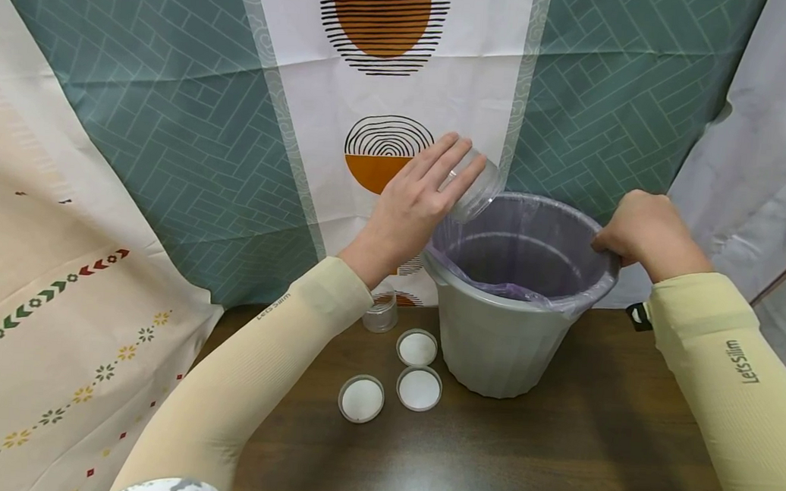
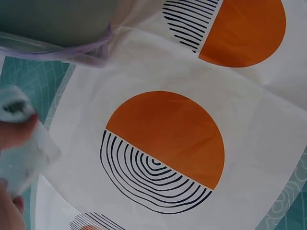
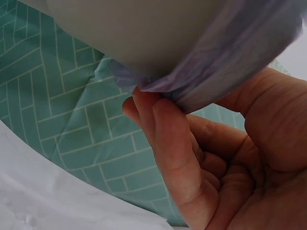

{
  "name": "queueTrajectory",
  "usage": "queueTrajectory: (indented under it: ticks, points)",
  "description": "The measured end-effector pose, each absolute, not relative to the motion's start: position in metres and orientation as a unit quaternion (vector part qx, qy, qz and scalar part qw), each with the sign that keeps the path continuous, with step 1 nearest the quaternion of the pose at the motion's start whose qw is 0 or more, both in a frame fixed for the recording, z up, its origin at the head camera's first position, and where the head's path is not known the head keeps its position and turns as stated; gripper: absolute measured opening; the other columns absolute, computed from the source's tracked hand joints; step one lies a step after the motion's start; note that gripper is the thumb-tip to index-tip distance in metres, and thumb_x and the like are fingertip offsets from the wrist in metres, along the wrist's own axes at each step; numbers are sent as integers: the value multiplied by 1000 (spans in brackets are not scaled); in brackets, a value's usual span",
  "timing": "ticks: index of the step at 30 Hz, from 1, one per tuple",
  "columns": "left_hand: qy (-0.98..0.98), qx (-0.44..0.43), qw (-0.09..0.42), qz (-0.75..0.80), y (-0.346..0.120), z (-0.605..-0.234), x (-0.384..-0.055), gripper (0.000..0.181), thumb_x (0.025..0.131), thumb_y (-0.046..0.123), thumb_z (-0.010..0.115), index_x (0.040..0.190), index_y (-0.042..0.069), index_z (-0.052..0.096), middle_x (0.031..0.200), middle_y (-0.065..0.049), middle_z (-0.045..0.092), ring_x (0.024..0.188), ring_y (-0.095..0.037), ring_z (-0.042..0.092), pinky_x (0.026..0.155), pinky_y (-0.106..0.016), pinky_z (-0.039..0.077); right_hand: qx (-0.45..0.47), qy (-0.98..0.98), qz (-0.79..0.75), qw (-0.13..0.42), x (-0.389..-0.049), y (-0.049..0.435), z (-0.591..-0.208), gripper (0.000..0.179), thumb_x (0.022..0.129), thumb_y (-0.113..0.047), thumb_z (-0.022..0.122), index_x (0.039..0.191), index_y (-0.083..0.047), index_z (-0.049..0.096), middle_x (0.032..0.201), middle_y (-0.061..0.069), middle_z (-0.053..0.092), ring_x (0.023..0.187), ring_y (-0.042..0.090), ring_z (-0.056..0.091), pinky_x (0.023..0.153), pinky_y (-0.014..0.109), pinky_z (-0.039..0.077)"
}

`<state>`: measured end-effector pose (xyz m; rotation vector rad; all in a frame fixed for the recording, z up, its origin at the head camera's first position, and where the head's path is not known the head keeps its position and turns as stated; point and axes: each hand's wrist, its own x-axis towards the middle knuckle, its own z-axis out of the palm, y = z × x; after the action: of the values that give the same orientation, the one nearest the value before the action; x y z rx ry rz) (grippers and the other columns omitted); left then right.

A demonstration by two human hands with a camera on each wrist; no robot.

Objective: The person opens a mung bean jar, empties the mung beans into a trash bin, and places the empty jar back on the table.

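Observation:
My left hand holds a clear plastic jar, tilted with its lower end over the left rim of a grey trash bin. A dark spot shows on the jar in the left wrist view. A thin purple bin liner is folded over the bin's rim. At the bin's right side, my right hand grips the rim. Its thumb and curled fingers pinch the lined edge in the right wrist view.
Three round lids with white centres, among them a front-left lid, lie on the brown table left of the bin. Another clear jar stands behind them, partly hidden by my left forearm. A patterned curtain hangs close behind the bin.

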<state>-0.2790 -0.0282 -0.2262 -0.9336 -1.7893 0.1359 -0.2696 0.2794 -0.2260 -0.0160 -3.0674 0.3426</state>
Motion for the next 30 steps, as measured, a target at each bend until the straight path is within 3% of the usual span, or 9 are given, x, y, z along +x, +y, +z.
queueTrajectory:
  ticks: [7,18,30]
  points:
    - [-741,-393,540,64,-27,-227,-280,42,95,-2,42,133,11,52,134,-13,54,128,-28,47,111,-34,34,-5,-993,114,29,-269,280,-226,28,70,-28,70,60,-3,63,54,7,63,83,40,55,68,43,47]
    - [-736,-387,551,74,-27,-230,-279,39,98,1,34,135,5,49,133,-11,56,127,-27,48,112,-31,33,-3,-993,116,25,-269,279,-225,29,71,-28,70,62,-2,64,53,7,63,63,27,61,62,40,48]
    - [-737,-424,523,67,-27,-229,-278,39,98,1,37,134,7,50,141,-9,49,137,-24,36,115,-31,26,-4,-993,117,24,-269,279,-226,29,71,-28,69,64,0,66,54,7,64,61,26,61,61,40,47]
